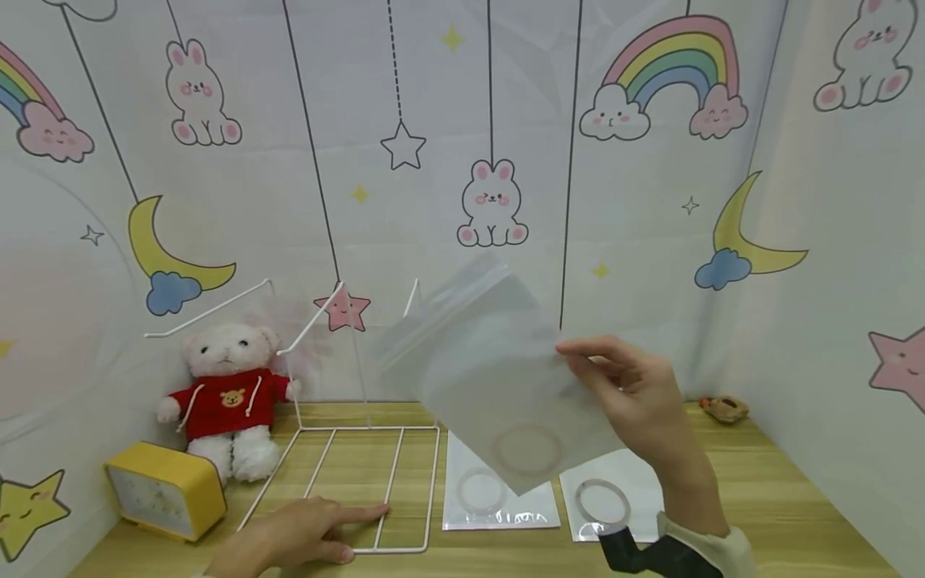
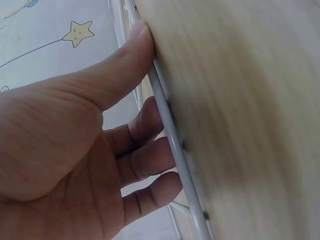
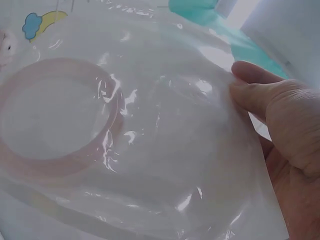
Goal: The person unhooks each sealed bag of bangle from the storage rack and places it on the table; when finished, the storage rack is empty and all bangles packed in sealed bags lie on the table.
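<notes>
My right hand (image 1: 636,397) pinches the edge of a translucent zip bag (image 3: 185,135) between thumb and fingers, lifted above the table. Inside the bag is a pale pink ring (image 3: 112,102), perhaps a bangle. My left hand (image 1: 296,531) is low at the front of a white wire rack (image 1: 431,490). Its index finger stretches out to one of the rack's wires, and the thumb lies by the front rail. In the left wrist view the left hand (image 2: 75,145) touches the white rail (image 2: 172,130) with thumb and fingertips, the other fingers bent. The bag hides part of the rack's back.
Two more clear bags with rings, one bag (image 1: 531,514) beside the rack and another bag (image 1: 643,482) further right, lie on the wooden table (image 1: 788,514). A yellow clock (image 1: 195,498) and a teddy bear (image 1: 231,401) stand left. A small brown object (image 1: 725,409) lies back right.
</notes>
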### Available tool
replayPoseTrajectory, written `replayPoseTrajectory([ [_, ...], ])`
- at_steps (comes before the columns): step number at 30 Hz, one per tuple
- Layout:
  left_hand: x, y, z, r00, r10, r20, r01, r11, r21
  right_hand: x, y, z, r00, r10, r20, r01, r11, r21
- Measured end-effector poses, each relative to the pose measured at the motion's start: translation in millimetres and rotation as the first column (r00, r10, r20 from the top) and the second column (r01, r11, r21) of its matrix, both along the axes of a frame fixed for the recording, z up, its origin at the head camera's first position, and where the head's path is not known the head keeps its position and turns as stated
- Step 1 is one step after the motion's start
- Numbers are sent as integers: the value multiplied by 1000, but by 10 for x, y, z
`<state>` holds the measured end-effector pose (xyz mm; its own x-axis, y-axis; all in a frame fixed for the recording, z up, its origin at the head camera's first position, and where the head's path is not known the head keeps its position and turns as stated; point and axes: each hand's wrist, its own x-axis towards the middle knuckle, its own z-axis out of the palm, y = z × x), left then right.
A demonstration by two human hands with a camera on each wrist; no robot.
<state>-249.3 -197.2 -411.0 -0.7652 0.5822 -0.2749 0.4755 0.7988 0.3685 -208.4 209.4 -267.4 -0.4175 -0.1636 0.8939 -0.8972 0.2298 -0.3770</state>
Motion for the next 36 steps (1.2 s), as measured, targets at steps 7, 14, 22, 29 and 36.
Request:
replayPoseTrajectory([
  [7, 10, -5, 1, 1000, -7, -27, 7, 1000, -10, 1, 176, -8, 1000, 1, 6, 0, 994, -109],
  [14, 14, 15, -6, 1000, 27, 16, -27, 1000, -3, 11, 269, -9, 997, -64, 49, 70, 988, -140],
  [22, 13, -2, -14, 1000, -1, -9, 1, 1000, 4, -39, 339, -49, 999, -36, 19, 39, 984, -173],
  [29, 16, -22, -18, 998, -43, -44, 43, 999, 13, -40, 358, -47, 989, -144, 23, 146, 981, -130],
  [36, -225, -205, -360, 989, -118, -92, 122, 992, 41, -97, 318, -67, 969, -231, 89, 234, 972, -24],
])
